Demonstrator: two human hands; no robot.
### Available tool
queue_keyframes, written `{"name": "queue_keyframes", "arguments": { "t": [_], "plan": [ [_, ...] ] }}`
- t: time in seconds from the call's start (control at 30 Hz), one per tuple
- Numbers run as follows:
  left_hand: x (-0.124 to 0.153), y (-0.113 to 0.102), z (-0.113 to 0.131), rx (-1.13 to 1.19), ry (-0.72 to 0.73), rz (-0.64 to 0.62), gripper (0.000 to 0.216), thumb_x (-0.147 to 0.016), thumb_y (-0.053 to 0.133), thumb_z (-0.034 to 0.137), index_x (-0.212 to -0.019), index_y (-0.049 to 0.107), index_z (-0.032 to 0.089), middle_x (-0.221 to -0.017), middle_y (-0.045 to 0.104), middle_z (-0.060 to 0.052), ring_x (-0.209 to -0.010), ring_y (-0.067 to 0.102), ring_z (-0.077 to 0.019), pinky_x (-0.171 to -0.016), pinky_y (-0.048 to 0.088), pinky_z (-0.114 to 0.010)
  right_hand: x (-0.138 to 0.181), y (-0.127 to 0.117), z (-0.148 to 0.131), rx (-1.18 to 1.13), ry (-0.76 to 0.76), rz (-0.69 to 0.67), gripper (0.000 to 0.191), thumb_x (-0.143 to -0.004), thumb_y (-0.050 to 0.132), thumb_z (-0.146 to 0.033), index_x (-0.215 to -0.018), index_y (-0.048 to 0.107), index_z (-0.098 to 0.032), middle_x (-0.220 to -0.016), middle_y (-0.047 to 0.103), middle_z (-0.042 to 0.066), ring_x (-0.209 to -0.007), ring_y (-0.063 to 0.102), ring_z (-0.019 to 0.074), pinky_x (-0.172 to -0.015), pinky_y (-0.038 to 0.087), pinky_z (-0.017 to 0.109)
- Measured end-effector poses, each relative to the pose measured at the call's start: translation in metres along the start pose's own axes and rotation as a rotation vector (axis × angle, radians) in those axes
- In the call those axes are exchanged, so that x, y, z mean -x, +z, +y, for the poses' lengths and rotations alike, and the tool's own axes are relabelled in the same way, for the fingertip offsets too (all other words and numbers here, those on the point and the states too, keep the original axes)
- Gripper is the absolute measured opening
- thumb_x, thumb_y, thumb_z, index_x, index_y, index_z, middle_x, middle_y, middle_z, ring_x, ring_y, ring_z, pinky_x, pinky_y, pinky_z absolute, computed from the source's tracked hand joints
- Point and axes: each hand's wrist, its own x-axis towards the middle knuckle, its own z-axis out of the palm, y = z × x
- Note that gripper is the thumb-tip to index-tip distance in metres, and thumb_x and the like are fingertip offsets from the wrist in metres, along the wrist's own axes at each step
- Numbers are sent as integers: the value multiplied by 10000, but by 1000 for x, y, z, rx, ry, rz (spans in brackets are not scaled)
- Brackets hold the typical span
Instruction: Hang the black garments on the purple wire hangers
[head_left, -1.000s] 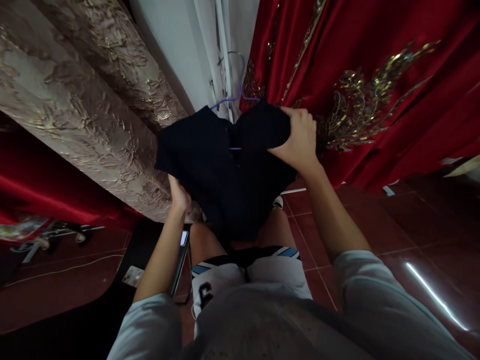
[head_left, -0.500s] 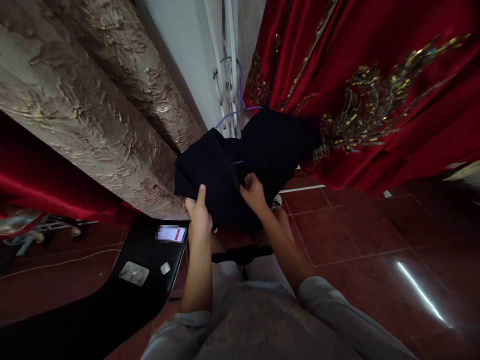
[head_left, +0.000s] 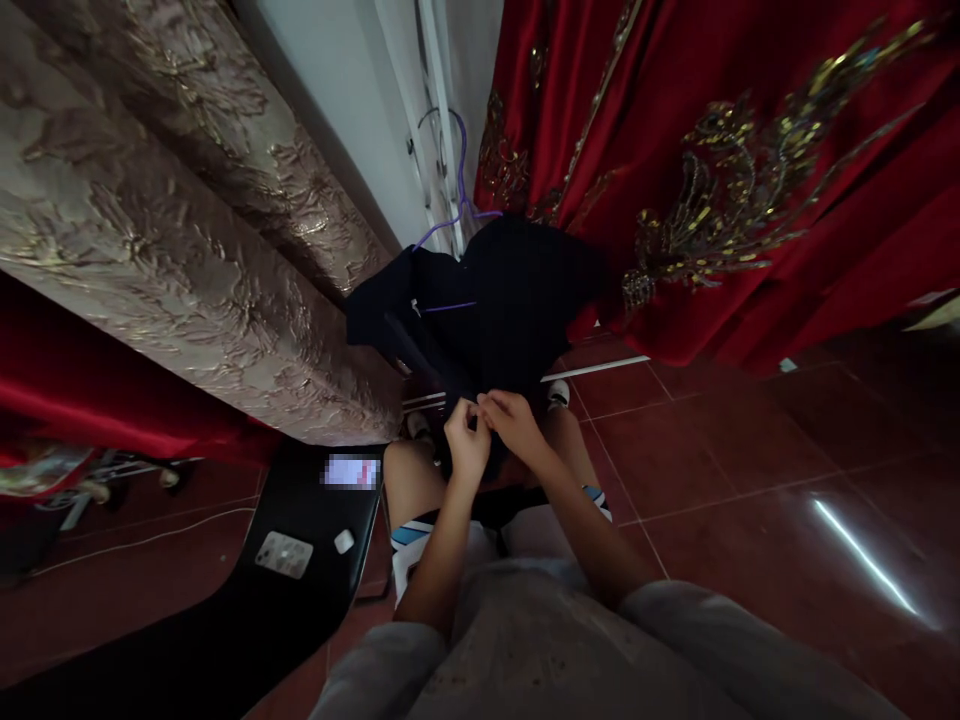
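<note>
A dark navy garment (head_left: 525, 290), open down its front, hangs on a purple hanger (head_left: 461, 190) before me. The hanger's lower bar shows through the front opening. Just above my lap, my left hand (head_left: 469, 440) pinches the garment's front edge. My right hand (head_left: 514, 420) meets it there, its fingertips closed on the same edge and touching the left fingers. Any button or small fastener between the fingertips is too small and dark to make out.
Red gold-sequined fabric (head_left: 720, 200) hangs at the right, beige textured curtain (head_left: 225, 230) at the left. On the black bench (head_left: 247, 620) lie a lit phone (head_left: 351, 472), a patterned phone or case (head_left: 284, 555) and a small white case (head_left: 343, 542). Red tiles (head_left: 705, 480) cover the floor.
My left hand has moved right and down from the garment's left side to meet my right hand, which came slightly lower. The garment's front has spread, showing more of the hanger bar.
</note>
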Motion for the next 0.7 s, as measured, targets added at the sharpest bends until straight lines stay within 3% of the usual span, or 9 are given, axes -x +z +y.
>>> {"name": "queue_keyframes", "arguments": {
  "t": [0.1, 0.23, 0.37, 0.43, 0.5, 0.6, 0.7],
  "plan": [
    [-1, 15, -4, -57, 46, 28, 303, -1024, 438, 468, -821, 436, 243, -812, 436, -23, -813, 483, -142, -789, 355, -420, -32, -22, -42, -174, 102, -86, 374, -832, 664, -490, -612, 629, -190, -439, 454, -35, -432, 364, 90, -460, 273, 252],
    [-13, 17, -3, -115, 116, -43, 322, -1010, 470, 471, -782, 459, 244, -787, 428, -14, -790, 489, -146, -791, 347, -411, -83, -43, -117, -272, -71, 50, 339, -866, 698, -473, -719, 657, -170, -508, 527, -33, -428, 372, 56, -415, 245, 210],
    [-45, -3, 35, -130, 194, -140, 263, -977, 573, 442, -829, 581, 224, -811, 577, -43, -808, 594, -178, -818, 440, -386, -85, -36, -161, -221, -207, 83, 386, -912, 679, -518, -734, 632, -178, -535, 548, -29, -447, 442, 56, -421, 313, 184],
    [-67, -21, 70, -106, 314, -101, 219, -999, 568, 417, -1084, 638, 228, -1004, 678, -71, -942, 665, -197, -906, 499, -376, -72, -31, -166, -177, -237, 57, 406, -931, 656, -521, -711, 621, -182, -514, 534, -33, -443, 442, 56, -425, 323, 178],
    [-88, -37, 110, -97, 500, 68, 332, -1047, 506, 406, -1332, 552, 244, -1185, 678, -89, -1040, 678, -188, -963, 515, -362, -61, -29, -165, -132, -281, 27, 416, -933, 656, -521, -694, 613, -184, -502, 525, -37, -445, 445, 57, -438, 336, 177],
    [-109, -49, 158, -256, 740, 124, 269, -1075, 469, 397, -1166, 639, 209, -1067, 704, -72, -1014, 681, -183, -937, 519, -329, -60, -30, -152, -73, -373, 67, 407, -939, 648, -520, -711, 621, -184, -529, 540, -33, -483, 491, 67, -477, 369, 185],
    [-120, -57, 174, -360, 814, 92, 269, -1075, 489, 382, -1018, 670, 192, -958, 708, -51, -984, 696, -187, -920, 525, -326, -73, -30, -119, 11, -389, 161, 382, -966, 598, -458, -706, 634, -180, -530, 550, -27, -490, 512, 79, -498, 374, 203]
  ]
}}
